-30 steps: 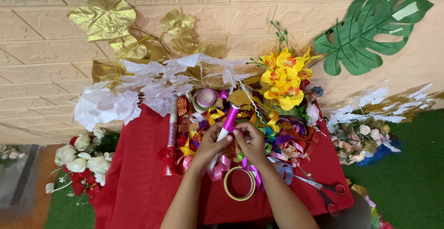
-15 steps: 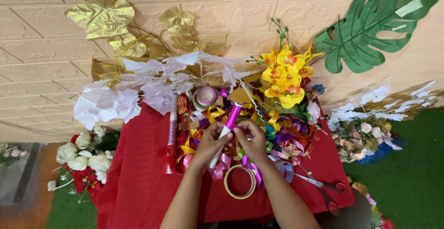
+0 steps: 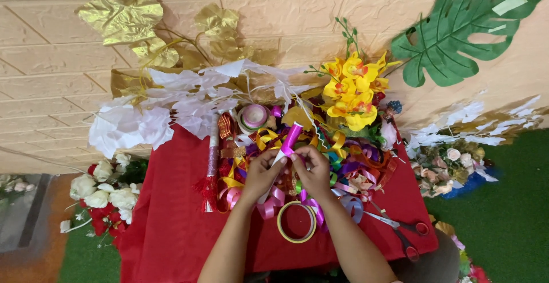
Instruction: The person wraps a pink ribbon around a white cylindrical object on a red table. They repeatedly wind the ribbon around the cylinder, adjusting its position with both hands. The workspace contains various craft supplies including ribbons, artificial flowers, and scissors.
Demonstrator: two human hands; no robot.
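Red-clothed table (image 3: 171, 231): ribbons (image 3: 343, 168), tape ring (image 3: 296, 222), scissors (image 3: 400, 231).

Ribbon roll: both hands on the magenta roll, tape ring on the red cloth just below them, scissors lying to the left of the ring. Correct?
Not quite. In the head view the scissors lie to the right of the tape ring, not left. The rest holds: left hand and right hand are on the magenta ribbon roll, the ring on the red cloth below them.

The ribbon (image 3: 290, 137) in your fingers is bright pink. It lies over a red cloth (image 3: 171, 226). The tape ring (image 3: 296, 221) near you is pale yellow. The flowers (image 3: 351, 91) are yellow with orange middles. The big leaf (image 3: 463, 28) is green, and the leaves (image 3: 123, 14) on the wall are gold.
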